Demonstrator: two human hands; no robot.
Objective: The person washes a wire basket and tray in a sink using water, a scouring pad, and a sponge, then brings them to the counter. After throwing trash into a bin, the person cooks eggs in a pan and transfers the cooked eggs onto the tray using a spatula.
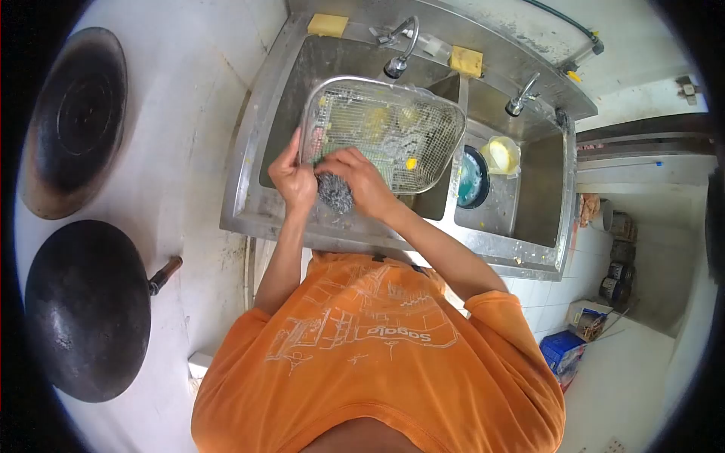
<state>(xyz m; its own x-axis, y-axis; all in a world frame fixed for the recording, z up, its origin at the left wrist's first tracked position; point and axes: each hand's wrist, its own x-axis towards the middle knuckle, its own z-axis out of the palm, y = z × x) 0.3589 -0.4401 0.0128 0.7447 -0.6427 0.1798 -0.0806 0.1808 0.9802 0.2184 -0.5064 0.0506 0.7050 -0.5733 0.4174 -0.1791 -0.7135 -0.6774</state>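
Note:
A wire mesh basket (385, 106) with a metal rim is held over the left sink basin. My left hand (293, 181) grips its near left corner, the thumb and fingers closed on the rim. My right hand (364, 183) is closed on a grey steel wool scrubber (334, 194) at the basket's near edge, close beside my left hand. The fingertips of the right hand are partly hidden. Through the mesh, yellowish and green shapes show, which I cannot make out. A small yellow bit (411, 163) is seen at the basket's right side.
Two taps, the left tap (396, 66) and right tap (515, 106), stand behind the steel double sink (236, 204). The right basin holds a dark bowl (472, 178) of soapy water and a yellow container (501, 156). Sponges (467, 62) lie on the ledge. Dark pans (89, 309) hang at left.

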